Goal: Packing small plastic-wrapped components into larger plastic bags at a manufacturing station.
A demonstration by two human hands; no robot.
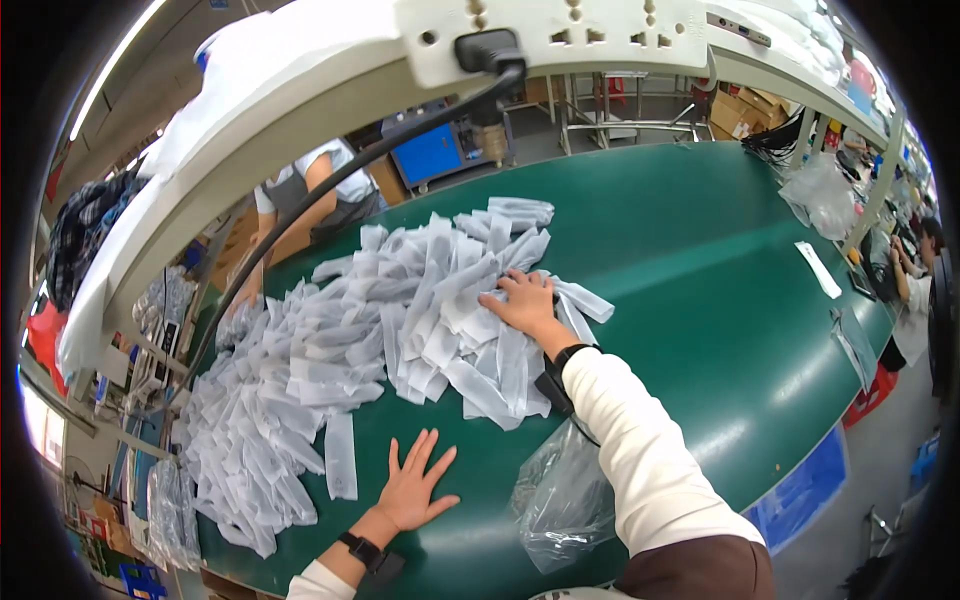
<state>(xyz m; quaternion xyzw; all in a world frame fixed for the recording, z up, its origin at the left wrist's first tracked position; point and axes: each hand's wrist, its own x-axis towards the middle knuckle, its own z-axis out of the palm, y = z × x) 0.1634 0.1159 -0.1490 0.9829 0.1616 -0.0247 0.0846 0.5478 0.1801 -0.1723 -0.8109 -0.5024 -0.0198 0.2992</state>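
A wide heap of narrow, frosted white plastic sleeves [330,350] covers the left and middle of the green tabletop [680,230]. What they contain, if anything, I cannot make out. My right hand [524,302] rests on the right part of the heap, fingers spread and slightly bent, touching the sleeves without a visible grip. Nearer to me, my left hand [412,490] lies with fingers stretched apart over bare tabletop, holding nothing. One single sleeve [341,457] lies between it and the heap. Partly beneath my right forearm is a clear plastic bag [565,495].
A beige overhead beam with a power strip [560,35] and black cable [350,165] crosses above the table. Across the left side, another person [320,185] reaches toward the heap. Toward the right edge lie a white strip [818,270] and a clear bag [822,195]. A blue bin [800,495] stands below.
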